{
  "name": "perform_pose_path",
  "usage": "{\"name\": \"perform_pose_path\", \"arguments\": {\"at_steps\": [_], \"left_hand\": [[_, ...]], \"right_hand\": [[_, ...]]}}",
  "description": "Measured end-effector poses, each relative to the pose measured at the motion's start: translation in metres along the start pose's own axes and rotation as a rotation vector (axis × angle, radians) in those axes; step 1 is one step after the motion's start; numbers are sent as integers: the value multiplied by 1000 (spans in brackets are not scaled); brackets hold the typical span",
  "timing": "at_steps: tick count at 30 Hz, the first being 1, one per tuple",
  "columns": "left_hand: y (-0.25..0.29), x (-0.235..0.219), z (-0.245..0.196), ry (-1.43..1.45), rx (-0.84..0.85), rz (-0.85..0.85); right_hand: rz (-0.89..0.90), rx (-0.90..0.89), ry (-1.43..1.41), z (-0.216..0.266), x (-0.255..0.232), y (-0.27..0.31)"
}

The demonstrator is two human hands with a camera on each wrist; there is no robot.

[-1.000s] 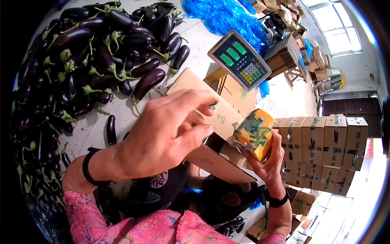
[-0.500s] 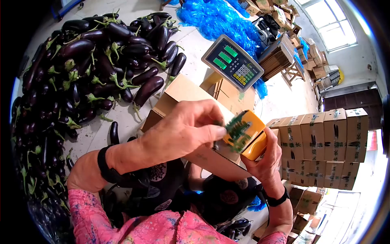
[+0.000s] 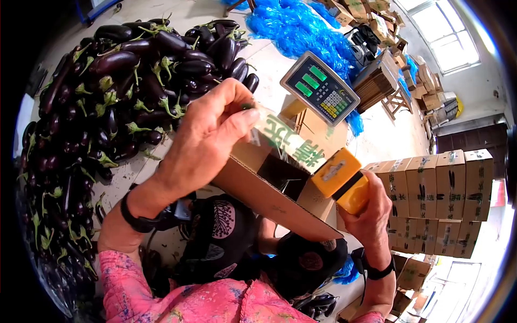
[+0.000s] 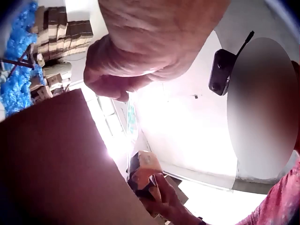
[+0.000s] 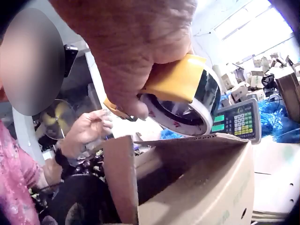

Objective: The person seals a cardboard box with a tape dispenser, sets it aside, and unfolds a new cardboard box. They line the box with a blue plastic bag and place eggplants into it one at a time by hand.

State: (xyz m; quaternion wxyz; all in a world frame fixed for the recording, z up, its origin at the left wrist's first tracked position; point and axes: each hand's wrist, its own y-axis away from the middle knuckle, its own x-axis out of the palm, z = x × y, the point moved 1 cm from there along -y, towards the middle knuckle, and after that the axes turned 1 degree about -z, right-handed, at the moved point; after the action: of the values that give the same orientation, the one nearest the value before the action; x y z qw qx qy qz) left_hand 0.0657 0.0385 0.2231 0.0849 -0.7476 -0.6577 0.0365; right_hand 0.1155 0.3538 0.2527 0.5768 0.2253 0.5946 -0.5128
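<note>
Green Chinese characters printed on tape [image 3: 293, 141] and stacked boxes [image 3: 436, 188], not legible; scale display [image 3: 320, 86] digits unreadable.

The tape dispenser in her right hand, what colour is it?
Orange-yellow tape dispenser, with a black band; clearest in the head view.

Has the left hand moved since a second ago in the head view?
Yes. The left hand, pinching the tape end, has drawn up and left, away from the tape dispenser and toward the eggplant pile, stretching printed tape between them.
</note>
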Motion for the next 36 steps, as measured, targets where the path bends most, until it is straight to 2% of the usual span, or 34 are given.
{"name": "perform_pose_path", "arguments": {"at_steps": [3, 6, 9, 12, 14, 17, 21, 25, 28, 29, 33, 36], "left_hand": [[2, 23, 30, 87, 121, -193], [-23, 31, 68, -143, 319, -276], [-30, 40, 73, -396, 560, -318], [-34, 49, 86, -571, 699, -216], [-37, 53, 96, -616, 566, -230], [-45, 47, 109, -629, 371, -277], [-49, 34, 115, -361, 54, -124], [-52, 23, 118, 49, -138, -123], [-52, -9, 125, 580, -341, -76], [-50, -18, 129, 643, -313, -35], [-37, -48, 116, 544, -334, -47], [-30, -62, 107, 427, -326, -48]], "right_hand": [[-35, 132, -32, 10, -11, -1], [-37, 178, -92, 10, -12, 1], [-25, 125, -40, 9, -6, -1], [8, 215, -60, 5, -3, -8], [78, 329, -195, 1, 2, -15], [109, 261, -168, -9, 18, -12], [65, 252, -340, 2, 31, -17], [135, 253, -406, 2, 52, -30], [180, 209, -393, 1, 54, -37], [185, 186, -389, 0, 54, -38], [192, 120, -365, 4, 58, -39], [305, 152, -297, 17, 56, -48]]}}
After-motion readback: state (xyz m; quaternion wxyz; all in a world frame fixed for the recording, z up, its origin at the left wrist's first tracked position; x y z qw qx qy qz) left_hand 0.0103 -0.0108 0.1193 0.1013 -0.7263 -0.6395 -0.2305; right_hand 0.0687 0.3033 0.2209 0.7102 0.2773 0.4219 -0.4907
